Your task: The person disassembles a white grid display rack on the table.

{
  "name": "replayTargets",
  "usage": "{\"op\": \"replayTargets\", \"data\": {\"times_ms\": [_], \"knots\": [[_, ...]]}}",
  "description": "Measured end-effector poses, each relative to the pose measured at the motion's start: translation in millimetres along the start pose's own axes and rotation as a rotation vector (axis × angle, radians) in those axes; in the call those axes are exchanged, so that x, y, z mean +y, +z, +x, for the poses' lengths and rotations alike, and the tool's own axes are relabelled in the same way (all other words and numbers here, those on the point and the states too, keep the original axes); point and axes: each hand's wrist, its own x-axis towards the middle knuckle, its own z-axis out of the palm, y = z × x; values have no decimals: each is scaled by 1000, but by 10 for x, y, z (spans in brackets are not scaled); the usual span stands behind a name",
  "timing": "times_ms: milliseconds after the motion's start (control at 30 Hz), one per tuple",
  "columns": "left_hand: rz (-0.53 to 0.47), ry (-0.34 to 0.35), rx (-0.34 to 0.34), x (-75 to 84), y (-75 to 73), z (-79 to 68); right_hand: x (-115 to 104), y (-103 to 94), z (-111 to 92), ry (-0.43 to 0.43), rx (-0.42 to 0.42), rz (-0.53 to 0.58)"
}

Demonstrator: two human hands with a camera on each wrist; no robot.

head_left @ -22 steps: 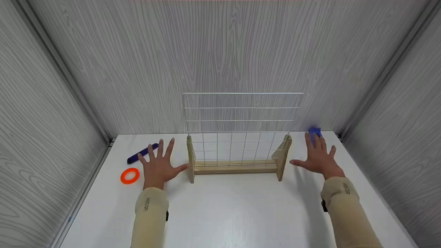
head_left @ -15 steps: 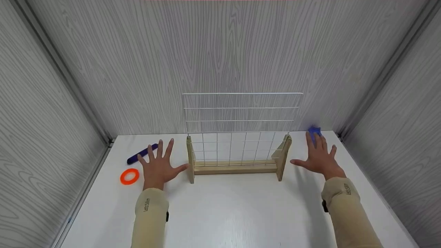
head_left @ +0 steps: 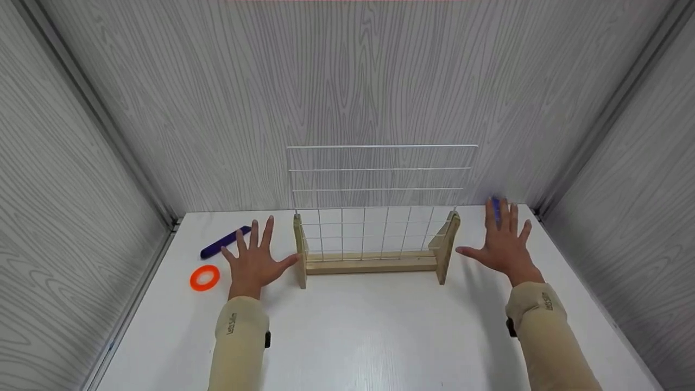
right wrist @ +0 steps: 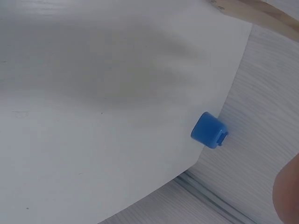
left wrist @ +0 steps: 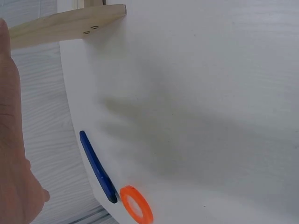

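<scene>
With fingers spread straight, my left hand (head_left: 254, 269) is held over the table and holds nothing. Near its fingertips lies a slim dark blue bar-shaped object (left wrist: 99, 169), its exact kind unclear. An orange ring (head_left: 204, 278), like a small roll of tape, lies left of the wrist. Between the hands stands a white wire grid (head_left: 364, 208) in a wooden stand (head_left: 372, 266). My right hand (head_left: 505, 250), also spread and holding nothing, is on the stand's right. Its fingers partly cover a small blue plastic holder (right wrist: 208, 130) at the back edge in the head view.
Grey wood-grain walls (head_left: 347, 81) enclose the white table (head_left: 353, 336) at the back and both sides. The wire grid rises above the table's back edge. Shadows of both hands fall on the tabletop.
My right hand has shifted slightly forward and covers more of the blue holder. The left hand has moved a little to the right. The objects stay in place.
</scene>
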Motion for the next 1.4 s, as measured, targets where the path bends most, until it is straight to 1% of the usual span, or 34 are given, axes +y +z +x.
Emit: {"op": "replayTargets", "data": {"times_ms": [67, 133, 267, 367, 467, 533, 600, 733, 900, 1100, 1300, 1400], "knots": [[-75, -4, -10, 13, 1, 10, -27, 12, 6, -21, 53, -31], [-151, 1, -25, 35, -1, 21, -67, 22, 13, -60, 123, -79], [-268, 12, -47, 77, -1, 40, -173, 48, 47, -171, 292, -175], [-351, 27, -54, 112, -2, 55, -265, 68, 89, -239, 400, -216], [-436, 64, -66, 130, -9, 65, -371, 108, 126, -274, 465, -243], [-484, 84, -75, 133, -12, 72, -444, 143, 144, -294, 490, -252], [-523, 91, -78, 135, -13, 78, -522, 175, 164, -306, 502, -263], [-574, 85, -81, 153, 3, 106, -680, 220, 199, -322, 522, -286], [-569, 79, -107, 172, -2, 150, -890, 276, 252, -325, 538, -316], [-589, 61, -77, 171, -29, 172, -1106, 362, 328, -352, 543, -303], [-594, 85, -109, 249, -38, 183, -1202, 433, 335, -380, 566, -325], [-597, 93, -115, 290, -22, 194, -1255, 452, 332, -390, 575, -332]]}}
